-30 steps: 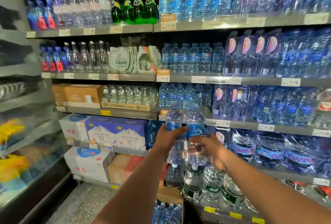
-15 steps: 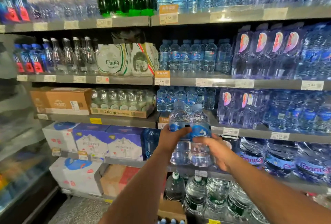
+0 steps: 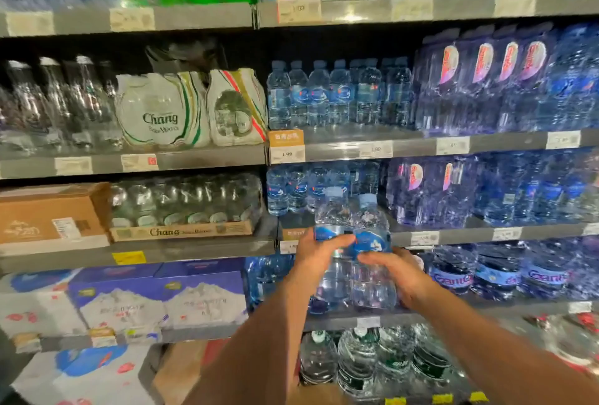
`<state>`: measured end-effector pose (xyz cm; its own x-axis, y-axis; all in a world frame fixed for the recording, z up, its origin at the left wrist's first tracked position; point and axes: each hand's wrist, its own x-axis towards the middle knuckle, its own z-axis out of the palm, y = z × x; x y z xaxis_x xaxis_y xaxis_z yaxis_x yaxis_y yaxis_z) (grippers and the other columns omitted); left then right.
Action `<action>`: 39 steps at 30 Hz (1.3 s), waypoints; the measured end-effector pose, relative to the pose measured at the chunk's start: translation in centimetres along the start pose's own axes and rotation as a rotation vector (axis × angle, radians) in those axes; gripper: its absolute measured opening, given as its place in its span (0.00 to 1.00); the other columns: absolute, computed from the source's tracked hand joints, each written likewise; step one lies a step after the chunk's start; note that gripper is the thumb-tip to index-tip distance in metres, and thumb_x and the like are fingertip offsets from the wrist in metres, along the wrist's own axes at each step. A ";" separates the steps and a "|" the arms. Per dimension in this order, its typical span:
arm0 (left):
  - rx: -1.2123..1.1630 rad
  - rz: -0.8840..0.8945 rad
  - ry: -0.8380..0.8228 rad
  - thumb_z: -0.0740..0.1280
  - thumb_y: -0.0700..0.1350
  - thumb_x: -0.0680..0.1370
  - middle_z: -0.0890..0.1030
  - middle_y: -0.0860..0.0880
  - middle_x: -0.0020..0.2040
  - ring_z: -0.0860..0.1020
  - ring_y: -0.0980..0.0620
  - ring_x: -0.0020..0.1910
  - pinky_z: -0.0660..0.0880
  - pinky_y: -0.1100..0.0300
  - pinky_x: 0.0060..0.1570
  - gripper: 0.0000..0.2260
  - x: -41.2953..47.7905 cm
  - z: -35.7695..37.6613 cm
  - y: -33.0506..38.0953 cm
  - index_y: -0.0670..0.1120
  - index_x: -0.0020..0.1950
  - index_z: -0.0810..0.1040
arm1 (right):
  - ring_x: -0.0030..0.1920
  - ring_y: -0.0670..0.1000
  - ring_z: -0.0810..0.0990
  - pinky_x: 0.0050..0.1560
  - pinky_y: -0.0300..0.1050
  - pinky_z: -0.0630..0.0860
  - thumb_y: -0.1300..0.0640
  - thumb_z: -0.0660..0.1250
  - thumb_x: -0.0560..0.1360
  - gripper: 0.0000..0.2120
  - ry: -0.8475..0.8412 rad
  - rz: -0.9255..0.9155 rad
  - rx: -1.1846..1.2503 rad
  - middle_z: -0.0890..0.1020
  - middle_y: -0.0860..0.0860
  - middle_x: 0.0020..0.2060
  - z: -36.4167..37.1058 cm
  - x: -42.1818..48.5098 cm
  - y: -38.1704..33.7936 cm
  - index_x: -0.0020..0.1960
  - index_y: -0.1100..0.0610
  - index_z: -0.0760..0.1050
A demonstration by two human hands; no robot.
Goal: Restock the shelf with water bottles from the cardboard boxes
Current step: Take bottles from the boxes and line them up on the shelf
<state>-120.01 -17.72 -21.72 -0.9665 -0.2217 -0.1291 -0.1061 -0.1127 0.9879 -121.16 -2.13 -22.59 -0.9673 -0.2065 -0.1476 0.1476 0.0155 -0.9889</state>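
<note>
Two clear water bottles with blue labels and pale blue caps stand side by side, held upright in front of the shelving. My left hand [image 3: 316, 250] grips the left bottle [image 3: 332, 220] around its label. My right hand [image 3: 393, 275] grips the right bottle [image 3: 369, 226] lower down, fingers curled across its front. The caps reach the level of the third shelf [image 3: 460, 236], where a row of the same small bottles [image 3: 285, 190] stands at the back with a gap in front of it.
Grey shelves are packed with water: large blue packs [image 3: 486, 80] at right, Chang packs [image 3: 162, 113] and a cardboard box [image 3: 48, 216] at left, white and blue cartons [image 3: 155, 301] lower left. Big clear bottles [image 3: 356, 359] stand on the shelf below my arms.
Both hands have lifted the two bottles up and toward the third shelf. The view has moved closer to the shelving and tilted upward.
</note>
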 end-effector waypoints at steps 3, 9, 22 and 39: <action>0.028 -0.014 0.005 0.78 0.43 0.66 0.82 0.50 0.46 0.79 0.50 0.48 0.71 0.59 0.45 0.17 2.1 0.6 -0.6 0.45 0.50 0.76 | 0.52 0.54 0.81 0.52 0.51 0.74 0.54 0.77 0.58 0.21 0.045 -0.014 -0.017 0.85 0.51 0.47 -0.6 1.3 0.0 0.50 0.53 0.79; 0.119 -0.012 0.002 0.80 0.52 0.58 0.83 0.50 0.51 0.80 0.50 0.51 0.74 0.52 0.56 0.28 6.3 2.8 -0.1 0.47 0.54 0.76 | 0.48 0.50 0.80 0.52 0.49 0.73 0.61 0.75 0.67 0.10 0.112 -0.025 -0.048 0.83 0.51 0.46 -2.3 6.3 -1.1 0.45 0.53 0.77; 0.119 0.002 0.076 0.76 0.41 0.70 0.73 0.48 0.64 0.66 0.58 0.53 0.64 0.70 0.47 0.34 17.6 7.9 0.3 0.38 0.72 0.64 | 0.41 0.48 0.79 0.38 0.42 0.71 0.62 0.77 0.64 0.20 0.113 -0.032 -0.166 0.81 0.51 0.44 -7.1 19.9 -2.5 0.53 0.57 0.76; 0.240 0.087 0.254 0.81 0.50 0.61 0.72 0.54 0.66 0.71 0.52 0.66 0.67 0.57 0.67 0.43 26.6 10.3 -4.4 0.45 0.73 0.67 | 0.54 0.56 0.77 0.56 0.51 0.74 0.71 0.75 0.63 0.31 0.278 -0.036 -0.049 0.78 0.53 0.57 -7.2 29.1 1.5 0.62 0.60 0.69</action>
<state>-147.65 -13.15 -28.65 -0.8886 -0.4576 -0.0306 -0.1068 0.1415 0.9842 -150.53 -1.06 -28.45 -0.9922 0.0687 -0.1040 0.1082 0.0614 -0.9922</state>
